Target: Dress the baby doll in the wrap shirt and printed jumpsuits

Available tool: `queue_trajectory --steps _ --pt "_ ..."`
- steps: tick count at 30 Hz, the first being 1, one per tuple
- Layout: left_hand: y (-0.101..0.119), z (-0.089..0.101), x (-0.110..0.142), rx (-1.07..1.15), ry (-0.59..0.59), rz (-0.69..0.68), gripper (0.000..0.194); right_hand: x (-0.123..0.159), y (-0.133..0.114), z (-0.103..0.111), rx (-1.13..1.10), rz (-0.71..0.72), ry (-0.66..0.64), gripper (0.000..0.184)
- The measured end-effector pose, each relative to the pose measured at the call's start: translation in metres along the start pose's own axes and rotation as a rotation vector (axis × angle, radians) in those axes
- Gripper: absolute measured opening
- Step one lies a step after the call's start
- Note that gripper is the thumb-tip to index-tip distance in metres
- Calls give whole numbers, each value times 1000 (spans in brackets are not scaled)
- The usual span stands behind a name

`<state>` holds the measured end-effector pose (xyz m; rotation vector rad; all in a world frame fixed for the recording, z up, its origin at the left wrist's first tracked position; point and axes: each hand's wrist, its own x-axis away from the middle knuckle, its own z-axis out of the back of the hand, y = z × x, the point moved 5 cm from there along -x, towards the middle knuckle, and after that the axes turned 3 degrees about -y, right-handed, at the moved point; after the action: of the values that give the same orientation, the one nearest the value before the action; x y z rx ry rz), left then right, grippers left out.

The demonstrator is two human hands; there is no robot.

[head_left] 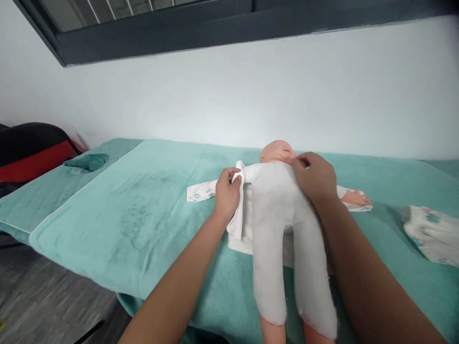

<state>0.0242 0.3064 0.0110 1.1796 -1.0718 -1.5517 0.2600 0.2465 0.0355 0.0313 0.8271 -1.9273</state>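
I'm looking at a baby doll with a soft white cloth body and smooth pinkish head and limbs, lying on its back right of centre in the frame, head toward the wall and legs running down to the bottom edge. Beneath it spreads a white cloth baby garment with small coloured prints. One flat sleeve stretches out left of the doll; whether an arm fills it I can't tell. On the right, the doll's small pinkish hand shows over the other sleeve.

The person's left hand, near the centre, pinches the garment's folded edge between thumb and fingers, just beside the doll's shoulder. The right hand is at the doll's neck, just below the chin, with fingers curled and their tips drawn close to the thumb; I can't tell whether they grip anything.

All this rests on a teal plush cover. A crumpled white printed cloth bundle lies at the right edge. A black-and-red chair stands at the far left, and a dark window frame crosses the top above the white wall.
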Motion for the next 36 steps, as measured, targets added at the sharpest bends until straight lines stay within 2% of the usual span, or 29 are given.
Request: queue_trajectory --steps 3,6,10,13,16,19,23,26,28,30,33,36 --pt "8 -20 -14 50 -50 -12 17 9 45 8 104 -196 -31 35" --pt "13 -34 -19 77 -81 10 19 17 58 5 80 -191 -110 48" --pt "17 -33 -14 23 -51 17 19 23 48 -4 -90 -113 -223 55" --pt "23 -28 -13 -10 -42 -25 20 28 37 -10 -279 -160 -291 69" --pt "35 -25 -19 -36 -50 -66 23 37 24 -21 -533 -209 -455 84" --pt "51 -23 -21 -131 -89 -104 23 45 15 -27 -658 -222 -560 89" --pt "76 -17 -4 -250 -233 -113 23 47 13 -28 -741 -222 -591 91" --pt "93 -11 16 -109 -490 19 17 46 14 -30 -761 -193 -611 91" --pt "100 -2 25 29 -586 88 19 44 16 -32 -727 -172 -585 90" --pt "98 13 24 55 -495 91 21 42 20 -34 -686 -156 -550 88" --pt "75 31 17 -119 -289 82 17 41 24 -38 -662 -148 -528 87" --pt "53 27 13 -322 -238 15 22 42 21 -40 -701 -119 -536 86"
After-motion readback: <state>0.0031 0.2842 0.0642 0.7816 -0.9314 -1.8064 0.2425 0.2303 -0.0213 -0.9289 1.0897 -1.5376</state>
